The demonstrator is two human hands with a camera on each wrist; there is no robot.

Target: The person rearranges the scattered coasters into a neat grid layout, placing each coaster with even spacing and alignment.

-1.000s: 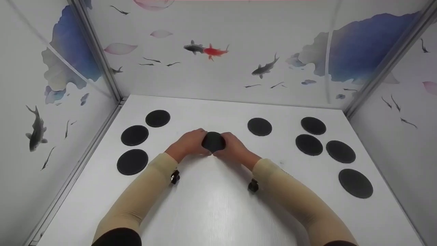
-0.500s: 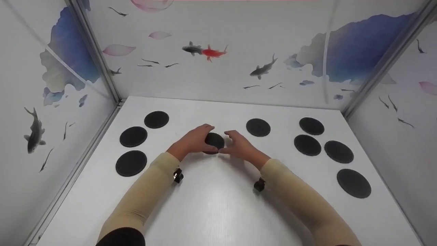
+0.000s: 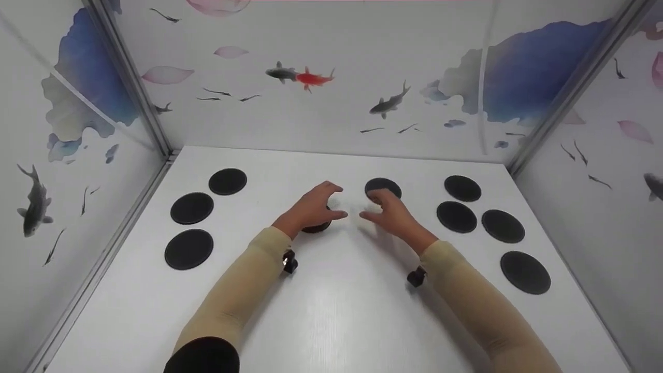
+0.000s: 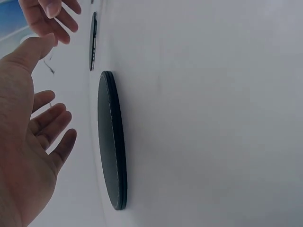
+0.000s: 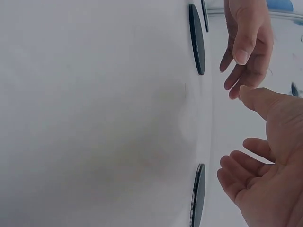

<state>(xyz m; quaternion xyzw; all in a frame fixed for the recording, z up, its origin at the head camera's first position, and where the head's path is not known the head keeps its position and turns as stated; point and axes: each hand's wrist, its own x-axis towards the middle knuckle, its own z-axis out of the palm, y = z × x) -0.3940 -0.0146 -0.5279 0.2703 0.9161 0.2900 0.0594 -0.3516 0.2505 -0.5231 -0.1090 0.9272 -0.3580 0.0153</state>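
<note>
In the head view, my left hand [image 3: 312, 208] hovers over a black round disc [image 3: 317, 228] at the table's middle and partly hides it. Its thumb and fingers are spread and hold nothing. The left wrist view gives that disc [image 4: 112, 142] a grooved, layered edge, like thin discs stacked flat; a gap separates it from the palm. My right hand [image 3: 394, 215], fingers relaxed and apart, is in the air to the right. Its fingertips overlap another black disc [image 3: 386, 185] in the head view; the right wrist view shows nothing in this hand [image 5: 272, 170].
Three black discs lie at the left, one of them the nearest disc [image 3: 189, 249]. Several more lie at the right, including a front one [image 3: 525, 272]. Printed walls [image 3: 311, 124] with metal corner posts [image 3: 129, 77] enclose the white table [image 3: 331, 311] on three sides.
Both hands held the middle disc between them a second ago. They have let go; the disc lies on the table. The right hand has moved right, and the left has drifted right over the disc.
</note>
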